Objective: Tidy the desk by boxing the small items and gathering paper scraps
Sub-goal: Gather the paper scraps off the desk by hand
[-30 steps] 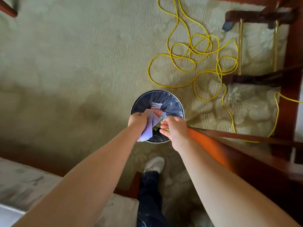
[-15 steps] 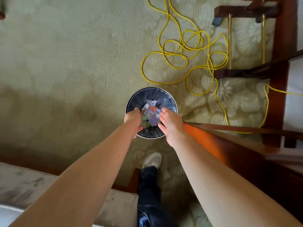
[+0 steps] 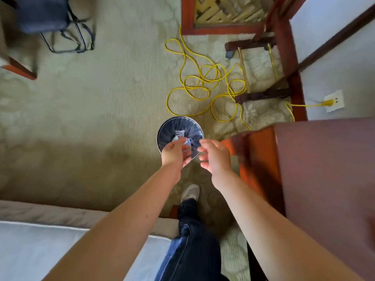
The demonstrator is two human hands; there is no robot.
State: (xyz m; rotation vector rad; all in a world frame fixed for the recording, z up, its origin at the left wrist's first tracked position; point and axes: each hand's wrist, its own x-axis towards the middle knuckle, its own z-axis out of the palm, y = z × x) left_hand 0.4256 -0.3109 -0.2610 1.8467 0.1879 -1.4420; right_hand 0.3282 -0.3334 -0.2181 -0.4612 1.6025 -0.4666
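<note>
A round waste bin point(image 3: 174, 123) with a dark liner stands on the carpet below me. Paper scraps point(image 3: 179, 134) in pale purple and white lie inside it. My left hand point(image 3: 175, 154) hovers over the bin's near rim, fingers spread and relaxed, holding nothing. My right hand point(image 3: 214, 157) hangs just right of the bin, fingers loosely apart and empty. Both hands are blurred from motion.
A tangled yellow cable point(image 3: 205, 86) lies on the carpet beyond the bin and runs to a wall socket point(image 3: 333, 100). The dark wooden desk point(image 3: 324, 179) fills the right side. A bed edge point(image 3: 60, 230) is at the lower left. A dark bag point(image 3: 44, 15) sits far left.
Both hands held paper scraps over the bin a second ago. The scraps have dropped in, and both hands have opened and drawn back toward me. The view has tilted up.
</note>
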